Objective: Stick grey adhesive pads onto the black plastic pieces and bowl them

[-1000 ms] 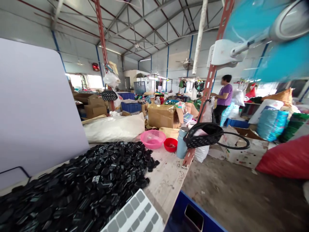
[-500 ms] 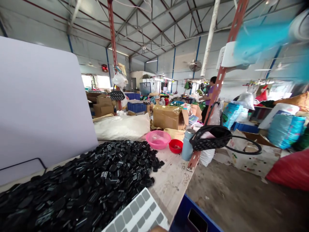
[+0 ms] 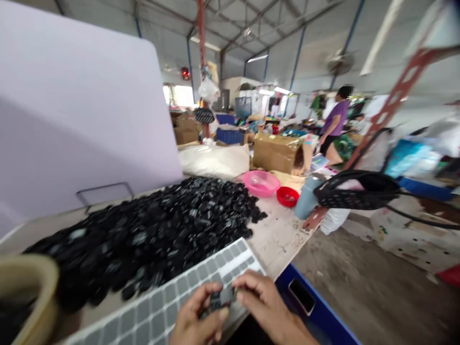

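Note:
My left hand (image 3: 199, 316) is closed around a small black plastic piece (image 3: 215, 300), gripped between thumb and fingers. Close beside it, my right hand (image 3: 264, 302) pinches the edge of a small grey pad (image 3: 226, 295) that lies against the black piece. Whether the pad is stuck on cannot be made out. Beneath both hands is a white sheet (image 3: 230, 272) bearing rows of grey rounded-square pads, with a bare white strip near its upper right. A large heap of similar black pieces (image 3: 187, 215) covers the table behind the sheet.
A yellowish tub (image 3: 50, 273) stands at the left front. A pink basket (image 3: 261, 184), a red bowl (image 3: 287, 196) and a blue-grey bottle (image 3: 306, 196) line the back. Below the table's right edge, a blue crate (image 3: 323, 316) holds a phone (image 3: 302, 296). A person (image 3: 336, 120) stands far off.
My view has turned rightward and down, bringing both hands and the tub into sight. Half a second ago only a bit of a hand showed at the bottom edge. More of the pad sheet shows.

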`<state>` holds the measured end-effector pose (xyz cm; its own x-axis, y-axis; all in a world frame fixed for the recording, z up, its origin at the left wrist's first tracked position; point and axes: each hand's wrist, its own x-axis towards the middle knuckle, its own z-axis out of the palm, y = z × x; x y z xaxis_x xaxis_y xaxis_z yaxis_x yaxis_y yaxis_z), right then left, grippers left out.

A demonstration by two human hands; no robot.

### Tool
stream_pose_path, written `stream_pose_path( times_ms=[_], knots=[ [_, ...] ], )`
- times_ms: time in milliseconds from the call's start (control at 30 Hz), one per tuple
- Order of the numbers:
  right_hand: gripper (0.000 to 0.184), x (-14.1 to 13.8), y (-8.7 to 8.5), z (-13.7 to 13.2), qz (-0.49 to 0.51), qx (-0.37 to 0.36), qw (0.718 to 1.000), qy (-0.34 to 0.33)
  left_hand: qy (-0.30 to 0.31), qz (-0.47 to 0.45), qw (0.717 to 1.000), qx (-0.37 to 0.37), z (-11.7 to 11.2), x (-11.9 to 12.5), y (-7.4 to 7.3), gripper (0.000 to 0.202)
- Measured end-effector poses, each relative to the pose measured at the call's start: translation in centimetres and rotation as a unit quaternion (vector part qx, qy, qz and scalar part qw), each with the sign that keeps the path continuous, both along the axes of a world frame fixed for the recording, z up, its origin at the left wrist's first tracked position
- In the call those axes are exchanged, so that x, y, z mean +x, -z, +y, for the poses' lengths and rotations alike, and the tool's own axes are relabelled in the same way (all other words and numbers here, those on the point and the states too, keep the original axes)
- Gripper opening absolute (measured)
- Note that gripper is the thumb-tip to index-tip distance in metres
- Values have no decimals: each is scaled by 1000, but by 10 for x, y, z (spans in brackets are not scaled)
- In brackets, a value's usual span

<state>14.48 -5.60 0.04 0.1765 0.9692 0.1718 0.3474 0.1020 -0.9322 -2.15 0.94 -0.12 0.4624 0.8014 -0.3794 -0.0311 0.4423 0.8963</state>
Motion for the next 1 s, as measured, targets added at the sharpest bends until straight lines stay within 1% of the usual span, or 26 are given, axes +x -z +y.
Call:
stream_pose_path(
  times_ms=[100, 267, 500, 733, 900, 1000],
  knots=[
    [16, -1, -7, -4, -43, 11, 999, -15, 12, -23, 1000, -5, -6, 0, -6, 43],
    [18, -4, -5, -6, -85, 33, 995, -49, 30, -61, 997, -28, -8, 1, -9, 38],
    [20, -8, 1, -6, -146, 65, 986, -46, 26, -60, 998, -22, -7, 2, -6, 38],
    [19, -8, 5, -5, -136, 73, 988, -19, 42, -66, 996, -42, -6, 3, -1, 40],
    [20, -9, 10, -5, -172, 68, 982, -28, 43, -55, 997, -27, -6, 5, 2, 39],
    [21, -9, 13, -6, -185, 64, 980, -34, 35, -50, 998, -32, -7, 6, 2, 40]
  ],
)
